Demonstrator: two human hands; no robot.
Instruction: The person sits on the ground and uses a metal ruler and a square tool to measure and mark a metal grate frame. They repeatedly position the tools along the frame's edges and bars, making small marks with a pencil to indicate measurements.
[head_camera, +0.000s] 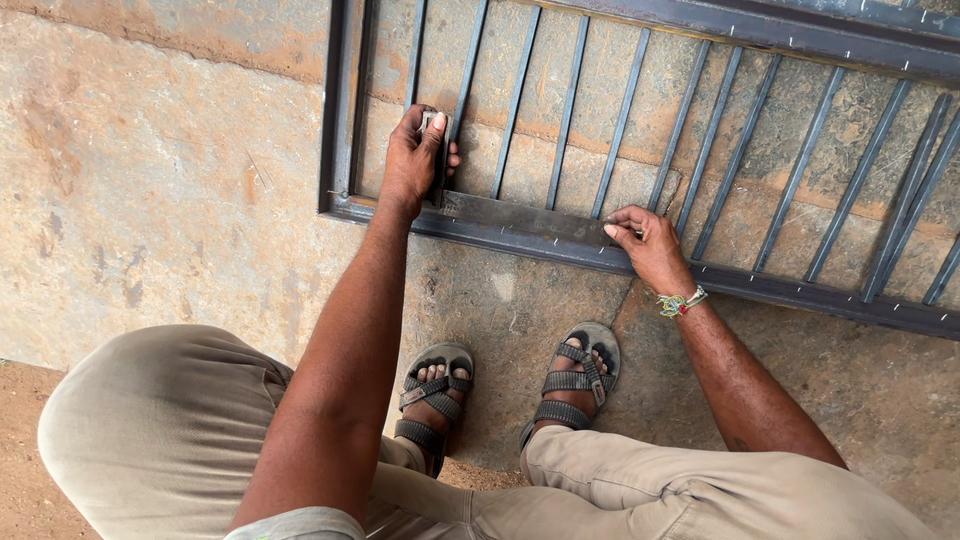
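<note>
A dark steel grille frame (760, 282) with several slanted bars lies flat on the concrete floor. A flat steel strip (520, 216) rests along its near rail. My left hand (412, 160) is closed around a small upright metal piece (437, 150) that stands at the strip's left end, close to the frame's corner. My right hand (648, 245), with a beaded wristband, presses its fingertips on the strip's right end.
I squat in khaki trousers with my sandalled feet (500, 390) on the concrete just in front of the frame. Bare reddish earth (30, 470) borders the slab at the lower left. The frame's far rail (800, 30) runs along the top.
</note>
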